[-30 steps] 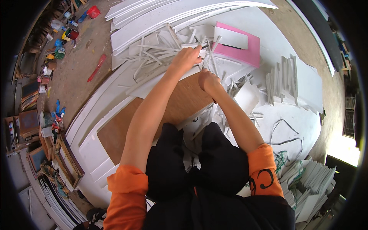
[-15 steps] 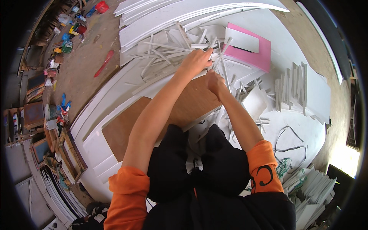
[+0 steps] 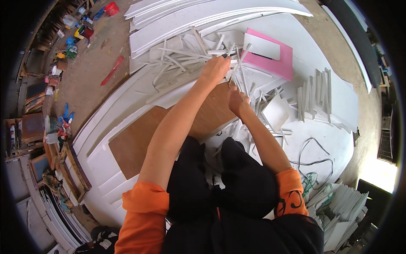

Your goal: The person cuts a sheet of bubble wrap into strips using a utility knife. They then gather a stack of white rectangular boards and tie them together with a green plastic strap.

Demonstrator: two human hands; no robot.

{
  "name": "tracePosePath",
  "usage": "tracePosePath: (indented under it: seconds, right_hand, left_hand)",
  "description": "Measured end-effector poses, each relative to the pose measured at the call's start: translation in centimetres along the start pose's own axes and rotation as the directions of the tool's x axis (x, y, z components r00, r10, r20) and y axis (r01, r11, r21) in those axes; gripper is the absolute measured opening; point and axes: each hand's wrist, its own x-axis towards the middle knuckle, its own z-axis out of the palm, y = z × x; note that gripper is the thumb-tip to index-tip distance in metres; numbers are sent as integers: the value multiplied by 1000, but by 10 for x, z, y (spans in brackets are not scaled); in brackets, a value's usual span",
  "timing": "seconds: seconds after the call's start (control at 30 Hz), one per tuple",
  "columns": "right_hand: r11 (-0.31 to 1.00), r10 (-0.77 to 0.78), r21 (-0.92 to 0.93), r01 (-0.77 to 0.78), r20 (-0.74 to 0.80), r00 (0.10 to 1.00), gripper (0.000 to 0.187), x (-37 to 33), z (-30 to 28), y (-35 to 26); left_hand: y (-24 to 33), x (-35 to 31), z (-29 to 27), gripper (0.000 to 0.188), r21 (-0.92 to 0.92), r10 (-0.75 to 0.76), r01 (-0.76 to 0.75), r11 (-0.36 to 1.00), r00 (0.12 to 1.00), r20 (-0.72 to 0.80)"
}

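Note:
My left hand [image 3: 216,69] is closed, knuckles up, at the near edge of a heap of thin white strips [image 3: 186,55]. What its fingers grip is hidden, though a small dark bit shows by the fingertips. Closer to me, my right hand [image 3: 237,101] is a fist at the right end of a brown board [image 3: 211,108]. A thin dark tip shows just above this fist, too small to name. The brown board lies across white sheets in front of my knees.
A pink board [image 3: 285,63] with a white panel [image 3: 263,45] on it lies beyond my right hand. White pieces [image 3: 323,95] stand in a row at right, above a dark cord [image 3: 315,164]. Long white sheets [image 3: 177,31] are stacked at the far side. A red strip [image 3: 112,70] lies on the floor.
My right hand has drawn slightly toward me, away from the left hand. The left hand's fingers look more curled in. The whole view has shifted slightly.

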Motion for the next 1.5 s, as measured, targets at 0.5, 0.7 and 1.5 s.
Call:
tracePosePath:
  seconds: [0.5, 0.7, 1.5]
  right_hand:
    - [990, 24, 143, -14, -74, 997, 25, 61, 38, 4]
    - [988, -9, 147, 44, -228, 974, 16, 63, 70, 15]
    - [490, -44, 869, 71, -57, 997, 26, 4, 47, 52]
  left_hand:
    - [-7, 5, 1, 35, -69, -34, 38, 997, 998, 57]
    - [-10, 12, -3, 31, -10, -93, 94, 996, 994, 61]
    - [-51, -27, -40, 29, -155, -17, 17, 988, 1000, 0]
